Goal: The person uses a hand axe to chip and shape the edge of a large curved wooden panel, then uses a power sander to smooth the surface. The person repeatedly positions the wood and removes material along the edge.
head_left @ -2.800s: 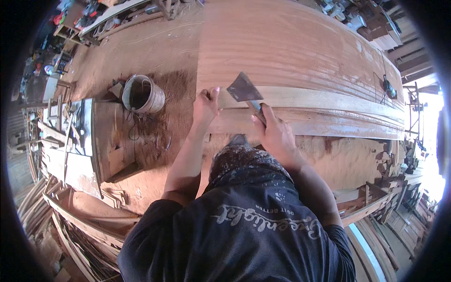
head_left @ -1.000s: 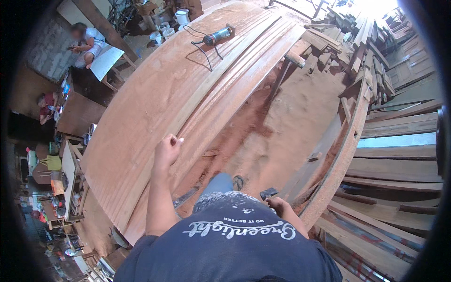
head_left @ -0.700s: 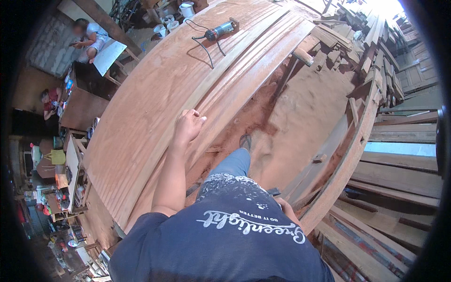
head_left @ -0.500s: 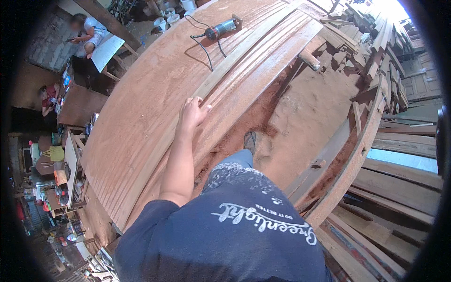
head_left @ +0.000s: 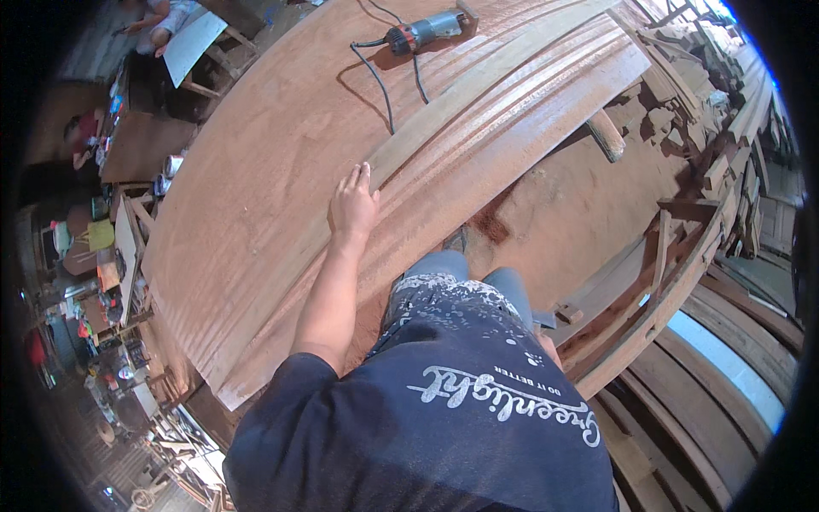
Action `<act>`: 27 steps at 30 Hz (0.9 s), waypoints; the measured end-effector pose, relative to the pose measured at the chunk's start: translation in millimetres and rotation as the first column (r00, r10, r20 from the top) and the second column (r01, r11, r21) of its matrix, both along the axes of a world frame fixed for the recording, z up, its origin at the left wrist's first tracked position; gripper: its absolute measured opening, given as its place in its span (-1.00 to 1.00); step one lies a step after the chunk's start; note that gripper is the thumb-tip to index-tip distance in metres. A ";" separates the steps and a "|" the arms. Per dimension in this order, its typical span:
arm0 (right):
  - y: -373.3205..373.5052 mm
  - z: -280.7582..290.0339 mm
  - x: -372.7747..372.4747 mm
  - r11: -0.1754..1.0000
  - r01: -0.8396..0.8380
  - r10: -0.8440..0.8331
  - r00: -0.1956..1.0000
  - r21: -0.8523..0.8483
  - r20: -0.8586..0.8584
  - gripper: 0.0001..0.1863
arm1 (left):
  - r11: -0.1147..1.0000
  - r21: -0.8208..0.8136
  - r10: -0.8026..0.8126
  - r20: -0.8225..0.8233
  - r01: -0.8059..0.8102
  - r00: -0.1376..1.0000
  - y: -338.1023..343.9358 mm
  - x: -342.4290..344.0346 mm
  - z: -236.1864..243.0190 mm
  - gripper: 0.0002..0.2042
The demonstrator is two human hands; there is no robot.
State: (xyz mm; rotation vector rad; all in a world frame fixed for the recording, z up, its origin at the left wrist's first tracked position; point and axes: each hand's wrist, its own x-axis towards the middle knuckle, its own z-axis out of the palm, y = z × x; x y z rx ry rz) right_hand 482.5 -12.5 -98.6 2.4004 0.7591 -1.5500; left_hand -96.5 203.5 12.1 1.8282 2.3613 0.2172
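Observation:
My left hand [head_left: 354, 203] lies flat on a long, thin wooden strip [head_left: 401, 154], fingers stretched forward and holding nothing. Under the strip is a broad reddish-brown wooden panel [head_left: 264, 179] with grooved lines along its near side, dusted with sawdust. Past the hand, a corded power tool [head_left: 426, 32] with a grey and black body rests on the panel, its black cable looping toward the strip. Only a sliver of my right hand [head_left: 548, 348] shows beside my shirt, low by my hip. A small greyish object appears just above it; its fingers are hidden, so I cannot tell its grip.
Sawdust covers the floor [head_left: 589, 200] on my right, where a curved wooden frame [head_left: 657, 328] stands. Stacked planks [head_left: 708, 375] and offcuts lie beyond. A support beam end [head_left: 606, 135] juts from under the panel. At far left, a person [head_left: 162, 21] sits near a pale board [head_left: 192, 47].
My left hand has gone from curling over the strip's edge to lying flat on it. My view has shifted, and a bit of my right hand now shows by my hip.

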 end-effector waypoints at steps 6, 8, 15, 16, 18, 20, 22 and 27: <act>76.8 16.5 19.2 0.957 0.131 -0.098 0.986 0.260 -0.138 -0.51 | 0.970 0.208 -0.125 -0.018 0.126 0.992 -1.3 -11.6 -18.7 -0.49; 115.8 37.4 7.0 0.931 0.166 -0.114 0.978 0.324 -0.174 -0.53 | 0.979 0.190 -0.091 0.050 0.080 0.995 5.1 -11.1 4.4 -0.57; 249.3 129.5 -53.1 0.757 -0.123 0.231 0.969 0.642 -0.086 -0.63 | 0.990 0.144 -0.028 0.132 0.009 0.991 -5.2 -9.7 33.5 -0.70; 262.9 146.0 -65.8 0.717 -0.179 0.292 0.955 0.673 -0.057 -0.65 | 0.988 0.157 -0.034 0.147 0.011 0.989 -13.0 -3.3 36.7 -0.70; 289.2 176.1 -99.1 0.608 -0.269 0.424 0.905 0.748 -0.019 -0.67 | 0.985 0.173 -0.047 0.163 0.019 0.986 -25.8 6.4 38.6 -0.68; 313.7 200.4 -139.3 0.460 -0.323 0.564 0.826 0.827 0.009 -0.67 | 0.983 0.181 -0.061 0.169 0.029 0.984 -37.7 16.8 28.3 -0.65; 334.1 215.3 -174.7 0.315 -0.492 0.707 0.692 0.812 0.145 -0.66 | 0.987 0.147 -0.075 0.091 0.061 0.993 -49.4 26.5 9.0 -0.60; 376.7 236.2 -268.4 0.237 -0.714 0.903 0.413 0.658 0.122 -0.56 | 0.992 0.104 0.060 0.085 -0.069 0.995 -53.7 46.4 1.2 -0.51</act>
